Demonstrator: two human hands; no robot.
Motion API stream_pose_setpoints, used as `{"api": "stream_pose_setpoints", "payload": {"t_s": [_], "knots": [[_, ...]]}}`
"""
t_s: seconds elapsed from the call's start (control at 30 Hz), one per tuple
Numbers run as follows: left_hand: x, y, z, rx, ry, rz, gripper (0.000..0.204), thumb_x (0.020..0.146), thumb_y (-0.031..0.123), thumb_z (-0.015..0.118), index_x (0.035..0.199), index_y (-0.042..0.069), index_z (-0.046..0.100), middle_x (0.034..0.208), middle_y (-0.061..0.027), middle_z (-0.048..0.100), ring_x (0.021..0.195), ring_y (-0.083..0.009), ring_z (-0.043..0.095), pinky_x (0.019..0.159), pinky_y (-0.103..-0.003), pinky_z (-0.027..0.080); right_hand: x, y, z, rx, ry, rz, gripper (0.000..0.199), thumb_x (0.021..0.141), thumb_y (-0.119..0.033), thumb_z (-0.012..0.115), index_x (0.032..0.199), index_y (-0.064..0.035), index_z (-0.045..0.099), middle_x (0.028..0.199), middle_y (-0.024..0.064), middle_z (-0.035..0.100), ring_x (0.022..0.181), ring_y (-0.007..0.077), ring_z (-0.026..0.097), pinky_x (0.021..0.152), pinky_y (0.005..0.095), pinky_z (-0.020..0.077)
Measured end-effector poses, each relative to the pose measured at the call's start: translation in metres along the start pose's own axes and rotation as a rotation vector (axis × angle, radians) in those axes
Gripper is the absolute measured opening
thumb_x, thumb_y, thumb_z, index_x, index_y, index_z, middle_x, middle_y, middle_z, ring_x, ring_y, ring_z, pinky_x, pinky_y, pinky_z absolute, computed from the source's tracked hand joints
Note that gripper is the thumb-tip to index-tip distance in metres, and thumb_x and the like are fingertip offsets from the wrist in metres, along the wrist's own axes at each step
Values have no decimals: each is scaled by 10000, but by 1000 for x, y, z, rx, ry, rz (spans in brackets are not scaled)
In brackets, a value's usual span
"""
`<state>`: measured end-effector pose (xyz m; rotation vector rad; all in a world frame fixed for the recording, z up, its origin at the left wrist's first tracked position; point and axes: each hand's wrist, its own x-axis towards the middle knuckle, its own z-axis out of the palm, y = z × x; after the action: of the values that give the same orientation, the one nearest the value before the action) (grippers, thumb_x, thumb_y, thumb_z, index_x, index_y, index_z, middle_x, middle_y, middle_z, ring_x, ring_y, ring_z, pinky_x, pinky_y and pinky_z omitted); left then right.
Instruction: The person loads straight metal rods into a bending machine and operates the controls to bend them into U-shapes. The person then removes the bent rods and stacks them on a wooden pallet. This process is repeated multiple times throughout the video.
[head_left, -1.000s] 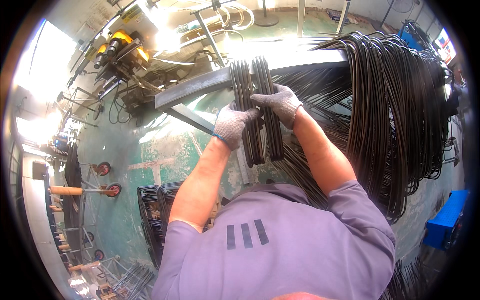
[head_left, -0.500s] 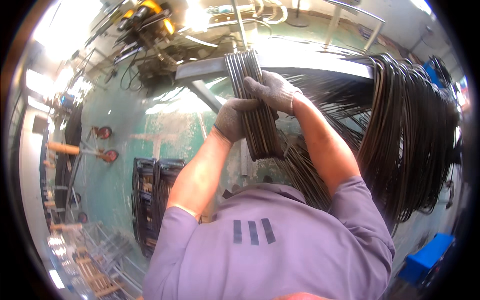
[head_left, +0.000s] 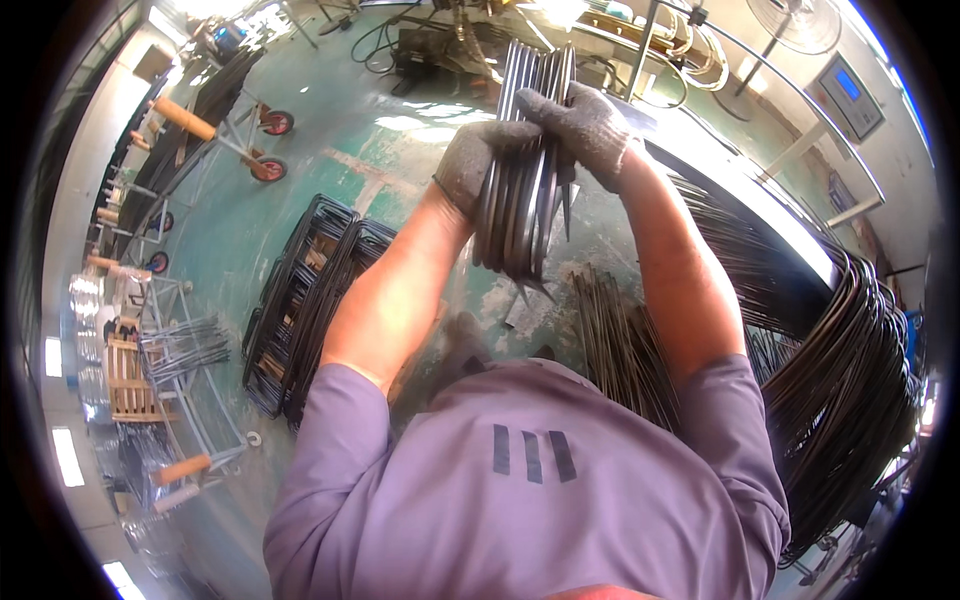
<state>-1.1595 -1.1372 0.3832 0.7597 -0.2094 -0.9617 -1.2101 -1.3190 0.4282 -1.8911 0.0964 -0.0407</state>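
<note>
Both my hands wear grey work gloves and grip one bundle of dark metal wire frames (head_left: 512, 215) in front of my chest. My left hand (head_left: 478, 160) clasps the bundle's left side, its thumb lying across the front. My right hand (head_left: 585, 128) holds the right side higher up, thumb over the rods and fingers hidden behind. The bundle stands steeply, its upper ends shining, with a few rod ends splayed at the bottom. To my right, a large mass of similar bent rods (head_left: 850, 370) hangs on a bright metal beam (head_left: 745, 185).
On the floor at left stands a stack of black wire frames (head_left: 305, 300). Straight rods (head_left: 620, 345) lie near my right side. Farther left are a trolley with red wheels (head_left: 268, 168) and a wooden pallet (head_left: 135, 380). A fan (head_left: 797, 25) and a grey control box (head_left: 848, 97) are at the far right.
The view has turned, and the bundle has come away from the beam's left end, both hands still gripping it. The frame stack on the floor shows more fully now.
</note>
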Motion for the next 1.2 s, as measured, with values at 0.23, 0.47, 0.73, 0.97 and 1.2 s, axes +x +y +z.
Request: {"api": "stream_pose_setpoints", "payload": {"t_s": [0.23, 0.47, 0.73, 0.97, 1.2], "knots": [[-17, 50, -25, -161, -73, 164, 309, 1060, 136, 523, 1208, -107, 642, 1034, -220, 757, 884, -312, 760, 860, -423, 648, 60, -37, 52, -341, 22, -171, 779, 1023, -687, 547, 990, 69, 733, 818, 187, 719, 800, 269, 722, 800, 424, 554], [-33, 111, -101, -254, -29, 282, 188, 986, 77, 632, 1097, -62, 690, 886, -159, 752, 753, -277, 749, 760, -394, 649, 115, -40, 134, 93, -84, 1, 625, 1093, -613, 512, 1080, -13, 687, 853, 18, 634, 828, 138, 613, 705, 324, 487], [-40, 199, -193, -466, 43, 471, 78, 941, 12, 655, 995, -43, 663, 804, -170, 715, 724, -295, 748, 767, -407, 668, 26, 141, 194, 379, 14, 617, 765, 1016, -711, 577, 1206, 23, 668, 988, 104, 691, 908, 228, 642, 852, 410, 540], [-23, 254, -217, -442, 261, 609, 28, 892, -17, 649, 898, -37, 667, 765, -179, 708, 673, -327, 733, 671, -432, 658, 83, 95, 240, 1085, -472, 1056, 1280, 880, -951, 351, 1610, 101, 346, 1596, 266, 476, 1376, 382, 550, 1178, 521, 443], [-37, 285, -232, -399, 365, 816, 231, 851, -46, 698, 1050, 20, 603, 792, -149, 687, 686, -310, 733, 667, -458, 657, 210, 32, 355, 1072, -746, 475, 1036, 1008, -792, 386, 1646, 21, 311, 1663, 254, 394, 1488, 391, 448, 1223, 511, 395]]}}
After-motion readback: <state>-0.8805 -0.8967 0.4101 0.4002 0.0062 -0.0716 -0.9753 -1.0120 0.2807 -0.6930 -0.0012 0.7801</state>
